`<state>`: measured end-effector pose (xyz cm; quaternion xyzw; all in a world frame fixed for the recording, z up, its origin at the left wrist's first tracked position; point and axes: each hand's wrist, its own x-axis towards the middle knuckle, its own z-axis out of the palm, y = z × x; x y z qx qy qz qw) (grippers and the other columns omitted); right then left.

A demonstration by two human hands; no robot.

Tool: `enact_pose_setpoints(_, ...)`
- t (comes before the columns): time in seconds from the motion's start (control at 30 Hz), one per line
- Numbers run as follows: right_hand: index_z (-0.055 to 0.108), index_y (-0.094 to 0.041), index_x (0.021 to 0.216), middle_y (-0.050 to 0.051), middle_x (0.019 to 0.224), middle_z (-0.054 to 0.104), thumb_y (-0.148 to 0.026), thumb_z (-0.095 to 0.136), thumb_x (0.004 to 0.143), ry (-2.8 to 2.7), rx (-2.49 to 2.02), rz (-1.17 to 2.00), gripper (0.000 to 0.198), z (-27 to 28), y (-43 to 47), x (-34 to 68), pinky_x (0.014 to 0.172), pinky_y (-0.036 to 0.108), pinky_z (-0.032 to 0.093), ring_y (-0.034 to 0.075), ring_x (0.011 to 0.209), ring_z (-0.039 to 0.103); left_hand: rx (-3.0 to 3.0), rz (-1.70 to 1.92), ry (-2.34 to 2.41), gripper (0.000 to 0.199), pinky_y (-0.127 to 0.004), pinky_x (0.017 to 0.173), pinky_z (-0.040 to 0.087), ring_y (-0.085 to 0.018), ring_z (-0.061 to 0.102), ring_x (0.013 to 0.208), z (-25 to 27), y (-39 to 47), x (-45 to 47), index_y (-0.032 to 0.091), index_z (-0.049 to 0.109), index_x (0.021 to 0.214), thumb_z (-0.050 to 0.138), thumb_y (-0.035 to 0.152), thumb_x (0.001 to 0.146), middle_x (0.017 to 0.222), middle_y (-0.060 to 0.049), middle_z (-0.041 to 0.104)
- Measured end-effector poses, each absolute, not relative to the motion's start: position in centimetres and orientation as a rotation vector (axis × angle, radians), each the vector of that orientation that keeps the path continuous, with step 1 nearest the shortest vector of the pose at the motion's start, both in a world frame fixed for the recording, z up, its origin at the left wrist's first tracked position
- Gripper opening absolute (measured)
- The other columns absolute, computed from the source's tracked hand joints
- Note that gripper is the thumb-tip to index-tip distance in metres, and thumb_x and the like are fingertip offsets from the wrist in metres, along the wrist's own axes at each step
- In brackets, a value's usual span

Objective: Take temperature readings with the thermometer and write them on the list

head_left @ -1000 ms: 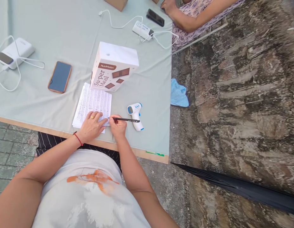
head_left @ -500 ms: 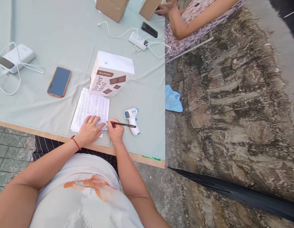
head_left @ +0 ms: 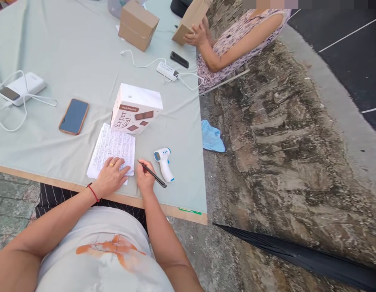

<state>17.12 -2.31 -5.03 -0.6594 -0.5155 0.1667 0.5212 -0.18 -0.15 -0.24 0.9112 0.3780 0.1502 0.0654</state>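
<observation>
First, the pale-topped table (head_left: 84,61). On it, upright, a white box (head_left: 135,107) at the far edge of the papers (head_left: 110,148), a stack probably light, limp and easily creased, best steadied flat. Across its near part, the left hand (head_left: 111,177), fingers slightly spread. Just beside, the right hand (head_left: 145,180), fingers pinching the black pen (head_left: 152,174); looks light, stiff and smooth, best gripped near its tip.

Pen (head_left: 152,174) black; papers (head_left: 113,148) white, dark-marked; box (head_left: 138,97) white, brown patches; thermometer (head_left: 164,163) white, blue trim; tablecloth (head_left: 184,162) pale grey-green.
</observation>
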Motion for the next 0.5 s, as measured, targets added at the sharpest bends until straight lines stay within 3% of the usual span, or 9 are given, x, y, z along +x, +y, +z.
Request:
enact_pose_setpoints(0.1, 0.068, -0.022, 0.111, 0.009, 0.102, 0.069, -0.032, 0.047, 0.096, -1.432, -1.575, 0.292, 0.028, -4.6, -2.0, 18.1, 0.088, 0.037, 0.056, 0.021, 0.096, 0.066, 2.561, 0.448, 1.064, 0.035, -0.053, 0.106, 0.046, -0.032, 0.059, 0.116, 0.4, 0.5, -0.9, 0.018, 0.062, 0.126, 0.063, 0.035, 0.095, 0.123, -0.014, 0.064)
enact_pose_setpoints(0.2, 0.064, -0.022, 0.126, 0.012, 0.112, 0.067, -0.023, 0.04, 0.098, -1.661, -1.607, 0.202, 0.037, -4.1, -0.8, 20.0, 0.095, 0.042, 0.054, 0.024, 0.107, 0.064, 2.25, 0.502, 0.995, 0.035, -0.045, 0.096, 0.055, -0.027, 0.065, 0.107, 1.6, 2.8, -2.4, 0.021, 0.056, 0.128, 0.055, 0.04, 0.098, 0.12, -0.011, 0.066)
enact_pose_setpoints(0.33, 0.06, -0.021, 0.135, 0.015, 0.121, 0.065, -0.009, 0.034, 0.095, -1.928, -1.726, 0.126, 0.049, -3.6, 1.4, 21.8, 0.097, 0.045, 0.05, 0.027, 0.111, 0.06, 2.072, 0.729, 1.232, 0.038, -0.048, 0.099, 0.054, -0.028, 0.062, 0.115, 2.0, 8.8, -4.1, 0.022, 0.053, 0.121, 0.066, 0.037, 0.088, 0.122, -0.01, 0.063)
enact_pose_setpoints(0.5, 0.055, -0.021, 0.141, 0.015, 0.134, 0.061, -0.004, 0.035, 0.09, -2.041, -1.766, 0.089, 0.057, -2.3, 2.1, 22.6, 0.102, 0.046, 0.046, 0.027, 0.119, 0.055, 1.97, 0.846, 1.312, 0.094, -0.061, 0.117, 0.036, -0.04, 0.04, 0.142, -0.5, 17.1, -3.7, 0.021, 0.033, 0.145, 0.084, 0.036, 0.067, 0.151, -0.018, 0.043)
